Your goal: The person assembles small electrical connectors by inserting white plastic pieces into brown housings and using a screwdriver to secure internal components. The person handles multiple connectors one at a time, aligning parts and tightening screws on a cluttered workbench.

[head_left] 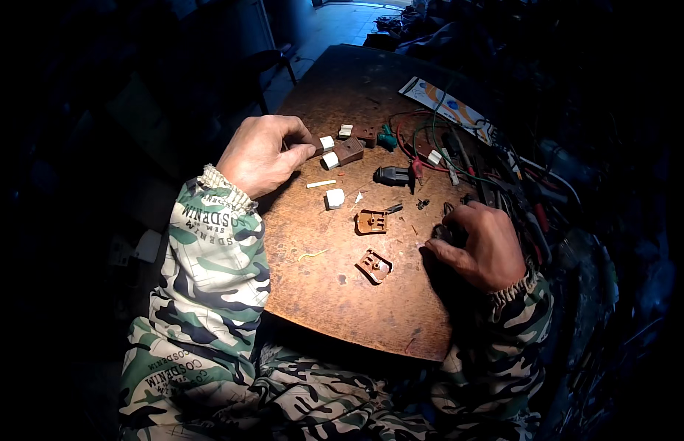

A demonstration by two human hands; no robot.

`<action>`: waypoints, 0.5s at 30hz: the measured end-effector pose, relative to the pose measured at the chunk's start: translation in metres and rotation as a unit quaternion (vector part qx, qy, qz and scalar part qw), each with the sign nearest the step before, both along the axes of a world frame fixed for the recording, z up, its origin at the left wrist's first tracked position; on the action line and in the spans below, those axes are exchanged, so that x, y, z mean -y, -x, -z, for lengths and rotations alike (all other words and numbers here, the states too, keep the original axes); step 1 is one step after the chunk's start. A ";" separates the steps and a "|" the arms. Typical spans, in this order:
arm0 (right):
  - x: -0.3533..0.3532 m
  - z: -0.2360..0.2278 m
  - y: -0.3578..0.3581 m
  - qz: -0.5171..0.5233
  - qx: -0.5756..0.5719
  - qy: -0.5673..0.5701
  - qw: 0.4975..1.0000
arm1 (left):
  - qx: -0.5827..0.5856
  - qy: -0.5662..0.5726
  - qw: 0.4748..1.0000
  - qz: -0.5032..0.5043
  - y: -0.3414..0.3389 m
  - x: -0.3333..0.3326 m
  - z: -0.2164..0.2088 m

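Observation:
My left hand (262,154) is at the left side of the wooden table (320,279), its thumb and fingers closed on a small brown block with a white end (326,144). A second brown block with a white end (346,153) lies just beside it. At the right, my right hand (483,244) is closed, and its fingers hide most of something dark. Between the hands lie two open brown plastic housing halves (371,222) (375,266), a white cap (335,198) and a thin white stick (321,184).
Farther back are a black clip-like part (393,176), a red alligator clip (418,170) and tangled wires (437,125). A printed white-and-orange card (449,106) lies near the far right edge. Tools and cables crowd the table's right side. A dark chair (265,66) stands beyond.

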State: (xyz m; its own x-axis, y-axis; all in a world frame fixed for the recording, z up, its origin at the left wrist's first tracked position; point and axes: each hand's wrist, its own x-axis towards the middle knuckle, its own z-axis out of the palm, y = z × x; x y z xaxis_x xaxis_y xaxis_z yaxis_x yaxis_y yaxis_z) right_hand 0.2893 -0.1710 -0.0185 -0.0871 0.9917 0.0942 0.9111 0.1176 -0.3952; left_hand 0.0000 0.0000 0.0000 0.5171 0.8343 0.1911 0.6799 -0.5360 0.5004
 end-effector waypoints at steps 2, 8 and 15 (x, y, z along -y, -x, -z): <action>-0.001 -0.001 0.006 -0.039 -0.041 -0.062 0.997 | 0.034 -0.027 0.999 0.022 0.006 0.003 0.001; 0.000 0.007 0.047 -0.160 -0.097 -0.070 0.980 | 0.092 -0.090 0.991 0.032 0.010 0.016 0.004; 0.006 0.008 0.062 -0.166 -0.071 -0.054 0.982 | 0.106 -0.087 0.990 -0.035 0.012 0.010 -0.008</action>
